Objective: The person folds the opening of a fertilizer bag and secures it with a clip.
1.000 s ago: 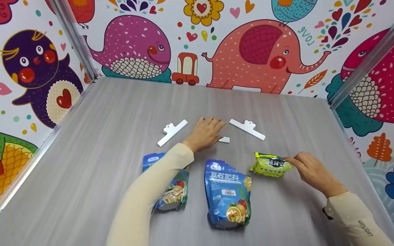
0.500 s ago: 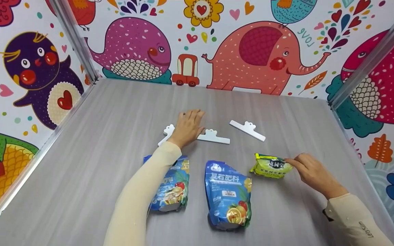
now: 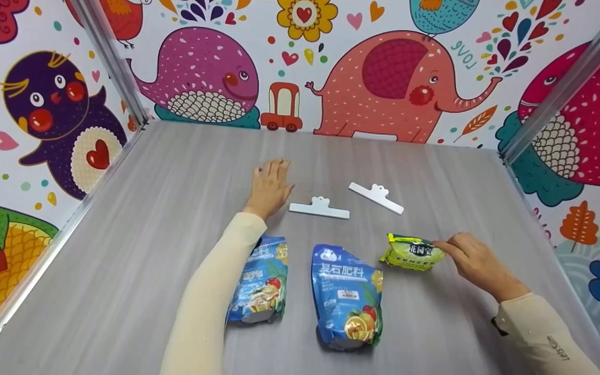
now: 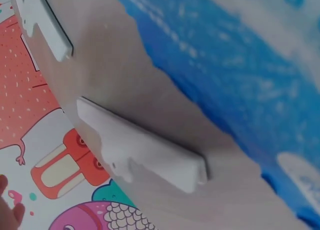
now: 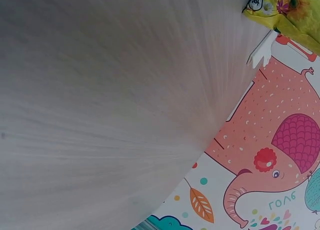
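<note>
In the head view my left hand (image 3: 270, 187) is low over the table with its fingers extended, left of a white bag clip (image 3: 319, 209). It covers the spot where another clip lay; that clip is hidden. My right hand (image 3: 479, 263) pinches the top right corner of a yellow-green packet (image 3: 413, 253), which sits on the table. The left wrist view shows the middle clip (image 4: 140, 145) and fingertips (image 4: 10, 210) at the lower left edge. In the right wrist view the packet (image 5: 295, 12) is at the top right, with no hand visible.
One more white clip (image 3: 378, 197) lies to the right. Two blue fertilizer pouches lie nearer the front: the middle pouch (image 3: 348, 297) in full view, the left pouch (image 3: 261, 284) partly under my left sleeve. Printed panels (image 3: 300, 67) and metal posts (image 3: 110, 57) bound the table.
My left hand has moved left, from over the middle clip to over the left clip, uncovering the middle one and hiding the left one. My right hand keeps its pinch on the packet.
</note>
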The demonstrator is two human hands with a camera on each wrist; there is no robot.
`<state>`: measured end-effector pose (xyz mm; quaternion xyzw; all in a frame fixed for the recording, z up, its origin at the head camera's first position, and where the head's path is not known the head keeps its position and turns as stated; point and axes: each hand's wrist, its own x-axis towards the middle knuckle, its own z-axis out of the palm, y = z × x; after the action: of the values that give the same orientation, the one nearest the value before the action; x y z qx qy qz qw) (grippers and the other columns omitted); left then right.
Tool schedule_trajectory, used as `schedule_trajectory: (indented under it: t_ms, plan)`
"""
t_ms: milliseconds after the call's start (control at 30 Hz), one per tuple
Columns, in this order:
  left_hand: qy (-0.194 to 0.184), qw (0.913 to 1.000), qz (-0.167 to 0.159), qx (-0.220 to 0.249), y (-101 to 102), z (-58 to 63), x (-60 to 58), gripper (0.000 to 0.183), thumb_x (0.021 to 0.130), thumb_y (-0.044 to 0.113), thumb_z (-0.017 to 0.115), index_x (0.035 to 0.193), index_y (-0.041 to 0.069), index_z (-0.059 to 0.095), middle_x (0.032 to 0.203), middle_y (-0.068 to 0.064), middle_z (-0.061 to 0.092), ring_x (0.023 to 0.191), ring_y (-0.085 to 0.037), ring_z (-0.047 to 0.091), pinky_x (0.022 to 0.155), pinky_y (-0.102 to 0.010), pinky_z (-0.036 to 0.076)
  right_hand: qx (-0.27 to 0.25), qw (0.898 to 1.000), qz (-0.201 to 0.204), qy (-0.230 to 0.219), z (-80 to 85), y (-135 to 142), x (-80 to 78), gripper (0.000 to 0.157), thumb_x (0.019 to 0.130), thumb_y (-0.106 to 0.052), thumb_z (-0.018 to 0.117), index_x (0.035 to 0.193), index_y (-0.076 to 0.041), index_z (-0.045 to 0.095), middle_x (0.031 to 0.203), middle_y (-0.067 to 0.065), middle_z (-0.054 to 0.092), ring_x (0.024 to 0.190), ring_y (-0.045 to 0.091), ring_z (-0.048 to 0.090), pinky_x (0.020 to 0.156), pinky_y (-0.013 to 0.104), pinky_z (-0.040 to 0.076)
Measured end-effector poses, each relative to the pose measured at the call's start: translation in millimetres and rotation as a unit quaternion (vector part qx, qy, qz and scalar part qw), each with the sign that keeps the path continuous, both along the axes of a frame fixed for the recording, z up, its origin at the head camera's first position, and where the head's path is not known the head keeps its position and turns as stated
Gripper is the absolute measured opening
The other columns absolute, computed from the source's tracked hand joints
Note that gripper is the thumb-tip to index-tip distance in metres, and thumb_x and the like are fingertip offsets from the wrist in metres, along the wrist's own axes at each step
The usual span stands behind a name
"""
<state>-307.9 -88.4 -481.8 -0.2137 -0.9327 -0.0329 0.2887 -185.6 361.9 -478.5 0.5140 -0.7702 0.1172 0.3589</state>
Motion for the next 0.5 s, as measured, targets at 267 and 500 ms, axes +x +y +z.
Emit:
schedule_trajectory:
  t_ms: [267, 500]
  plan:
    - [-0.067, 0.9942, 0.080, 0.027, -11.8, -1.2, -3.4, 0.056, 0.094, 0.030, 0.069, 0.135, 0.000, 0.045, 0.130, -0.019, 0.052, 0.120, -0.034, 0.048, 0.090, -0.051, 0.041, 0.011, 1.000, -0.008, -0.004, 1.2, 0.8, -1.4, 0.036, 0.109, -0.007, 0.034, 0.105, 0.004, 0.068, 0.078, 0.004, 0.048, 0.068, 0.015, 0.041, 0.060, 0.026, 0.034]
    - [-0.119, 0.9824, 0.132, 0.058, -15.2, -0.2, -3.7, 0.057, 0.095, 0.028, 0.068, 0.138, -0.003, 0.045, 0.130, -0.023, 0.051, 0.121, -0.037, 0.046, 0.089, -0.049, 0.041, 0.008, 1.000, -0.006, -0.009, 0.1, 1.6, 0.3, 0.036, 0.108, -0.007, 0.034, 0.105, 0.005, 0.068, 0.078, 0.005, 0.049, 0.068, 0.015, 0.042, 0.060, 0.026, 0.034]
